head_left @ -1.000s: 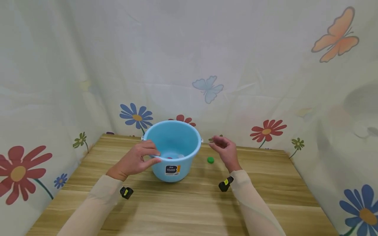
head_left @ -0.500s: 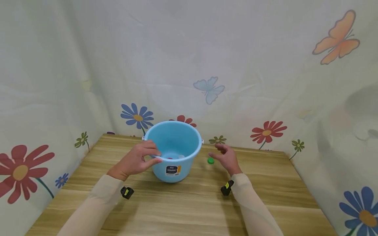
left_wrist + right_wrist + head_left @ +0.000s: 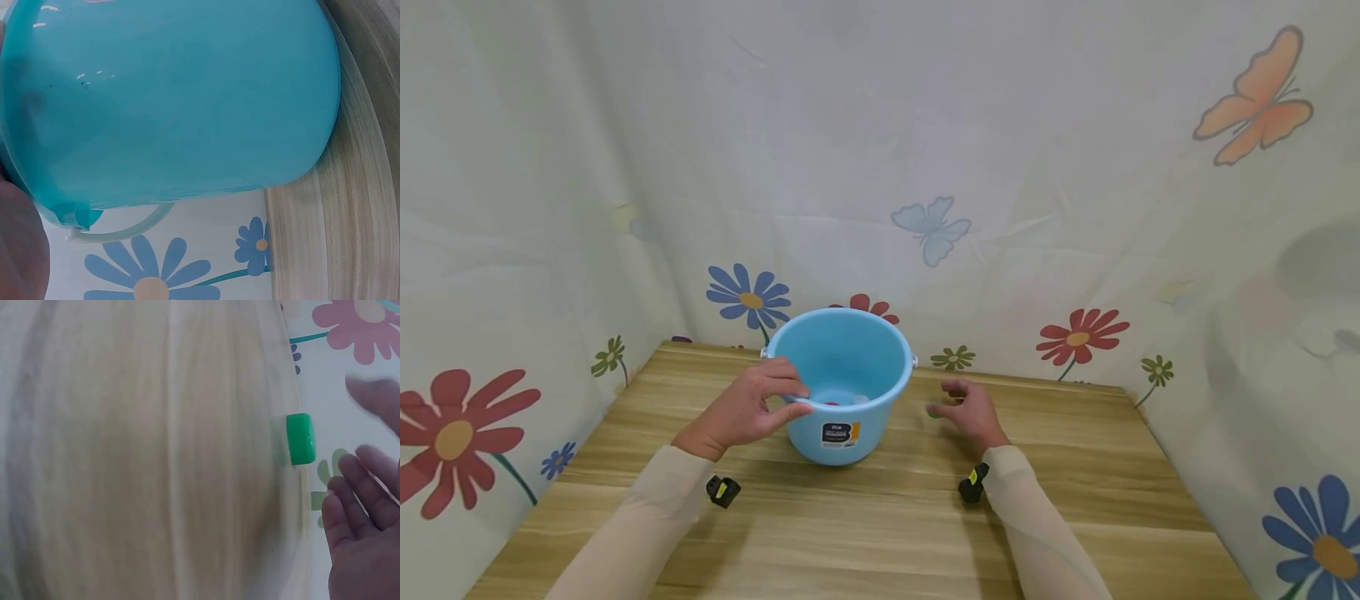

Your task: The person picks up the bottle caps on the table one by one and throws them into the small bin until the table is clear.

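Observation:
A light blue plastic bucket (image 3: 808, 437) stands upright on the wooden table, its outer wall filling most of the left wrist view. My left hand (image 3: 747, 406) grips the near left rim, fingers over the edge and thumb on the outside. Just right of the bucket, a small green cap-like piece (image 3: 301, 439) lies on the table. Close over it is my right hand (image 3: 973, 414), partly covering it in the head view. The right wrist view shows the thumb and fingers spread apart on either side of the green piece, with nothing between them.
Inside the bucket, a bit of something red (image 3: 831, 404) and a whitish piece (image 3: 860, 399) show over the near rim. A flower-printed curtain (image 3: 1045, 208) encloses the table's back and sides. Pivots for the bucket's handle stick out at its rim.
My right hand has come down toward the table and the green piece, now partly covering it. The left hand and the bucket keep their place.

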### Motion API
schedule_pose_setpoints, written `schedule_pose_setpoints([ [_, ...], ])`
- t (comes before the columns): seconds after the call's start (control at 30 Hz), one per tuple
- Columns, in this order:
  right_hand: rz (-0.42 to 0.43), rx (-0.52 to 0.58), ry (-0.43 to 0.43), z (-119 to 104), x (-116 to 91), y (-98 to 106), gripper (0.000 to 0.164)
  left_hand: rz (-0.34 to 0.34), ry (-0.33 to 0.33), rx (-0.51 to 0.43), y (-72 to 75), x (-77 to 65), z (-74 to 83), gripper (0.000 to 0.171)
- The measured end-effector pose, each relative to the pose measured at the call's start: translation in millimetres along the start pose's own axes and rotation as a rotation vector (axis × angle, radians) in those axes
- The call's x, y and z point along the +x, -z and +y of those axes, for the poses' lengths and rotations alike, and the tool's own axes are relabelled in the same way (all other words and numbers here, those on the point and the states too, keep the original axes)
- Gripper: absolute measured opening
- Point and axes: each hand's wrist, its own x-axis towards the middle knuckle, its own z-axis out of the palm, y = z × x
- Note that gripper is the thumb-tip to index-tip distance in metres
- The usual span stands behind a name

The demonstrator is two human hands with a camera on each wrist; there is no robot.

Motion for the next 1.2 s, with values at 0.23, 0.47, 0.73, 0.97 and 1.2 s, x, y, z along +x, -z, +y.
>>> schedule_pose_setpoints([
  [0.23, 0.049, 0.019, -0.015, 5.7, -0.5, -3.4, 0.049, -0.003, 0.017, -0.007, 0.0, 0.4, 1.0, 0.012],
  [0.47, 0.041, 0.011, -0.03, 12.0, 1.0, -8.2, 0.042, -0.006, 0.024, 0.002, 0.8, -0.1, 3.8, 0.012],
  [0.73, 0.0, -0.005, -0.067, 11.8, 4.8, -12.0, 0.037, -0.012, 0.036, -0.002, 3.1, 0.2, 4.4, 0.012],
  [0.97, 0.002, -0.015, -0.097, 10.9, 2.2, -12.2, 0.033, -0.014, 0.027, 0.003, -0.6, 0.5, 1.9, 0.012],
  [1.2, -0.009, -0.018, -0.106, 12.1, 1.9, -12.4, 0.032, -0.01, 0.018, 0.008, -0.4, 0.0, 0.7, 0.012],
])
